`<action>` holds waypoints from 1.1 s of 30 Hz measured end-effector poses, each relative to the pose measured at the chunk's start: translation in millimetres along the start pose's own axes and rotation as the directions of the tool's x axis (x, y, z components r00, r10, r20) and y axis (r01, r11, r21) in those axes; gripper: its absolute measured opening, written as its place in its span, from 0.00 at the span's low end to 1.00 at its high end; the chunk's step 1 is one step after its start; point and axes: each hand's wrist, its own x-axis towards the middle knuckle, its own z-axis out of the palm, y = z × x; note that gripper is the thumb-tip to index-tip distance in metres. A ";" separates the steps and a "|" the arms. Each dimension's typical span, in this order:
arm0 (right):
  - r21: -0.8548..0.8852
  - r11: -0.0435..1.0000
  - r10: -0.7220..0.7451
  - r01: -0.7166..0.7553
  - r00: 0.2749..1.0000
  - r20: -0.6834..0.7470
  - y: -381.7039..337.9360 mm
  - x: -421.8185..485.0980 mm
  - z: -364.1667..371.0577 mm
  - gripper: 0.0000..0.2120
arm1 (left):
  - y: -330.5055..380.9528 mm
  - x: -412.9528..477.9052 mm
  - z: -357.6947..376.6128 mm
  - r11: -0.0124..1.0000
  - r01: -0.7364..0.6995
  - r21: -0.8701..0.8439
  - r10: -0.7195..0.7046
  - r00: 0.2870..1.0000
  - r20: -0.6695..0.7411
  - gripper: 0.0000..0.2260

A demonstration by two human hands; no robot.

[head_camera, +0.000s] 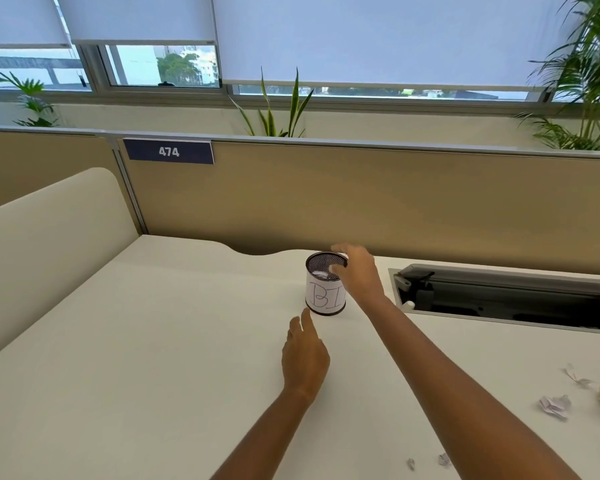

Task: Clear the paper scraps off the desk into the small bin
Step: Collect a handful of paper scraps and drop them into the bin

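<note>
Head view: the bin (326,296), directly under the loosely spread, seemingly empty right hand (355,271) and just beyond the straight-fingered left hand (305,355), could be toppled if its rim is clipped, scraps (320,274) being spilled.

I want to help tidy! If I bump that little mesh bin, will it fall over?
The bin looks like thin mesh with little paper inside, so probably light. It stands upright on a wide base, so a gentle bump likely slides it. Toppled, its round side might roll.
</note>
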 end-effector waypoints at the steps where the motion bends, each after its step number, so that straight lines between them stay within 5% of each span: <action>1: 0.007 1.000 -0.010 0.010 0.999 -0.031 4.3 -9.1 0.7 0.18 | -4.1 -4.1 -1.6 0.999 -0.008 0.034 0.007 1.000 0.028 0.25; 7: 0.105 0.994 0.034 -0.030 0.999 -0.033 36.9 -88.6 21.6 0.14 | -30.0 -31.9 -5.5 0.962 -0.103 0.251 0.073 0.989 0.128 0.18; 13: -0.151 0.988 0.072 -0.034 0.965 0.252 63.9 -152.2 49.0 0.15 | -39.3 -51.5 -11.9 0.931 -0.229 0.285 0.178 0.965 0.193 0.18; 17: -0.322 0.946 0.058 0.036 0.959 0.277 62.2 -175.6 53.2 0.20 | -49.1 -65.0 -24.7 0.909 -0.265 0.322 0.215 0.959 0.185 0.16; 23: -0.325 0.942 0.024 0.087 0.946 0.324 53.0 -203.5 48.7 0.19 | -80.6 -89.9 -52.3 0.881 -0.145 0.451 0.141 0.989 0.042 0.17; 29: -0.118 0.980 -0.088 0.163 0.876 0.474 19.0 -231.3 47.5 0.21 | -103.9 -117.4 -85.6 0.845 0.073 0.530 -0.025 0.995 -0.098 0.18; 33: -0.079 0.963 -0.164 0.259 0.788 0.594 -6.5 -255.6 63.0 0.23 | -109.2 -138.3 -95.9 0.844 0.194 0.500 -0.204 0.978 -0.035 0.18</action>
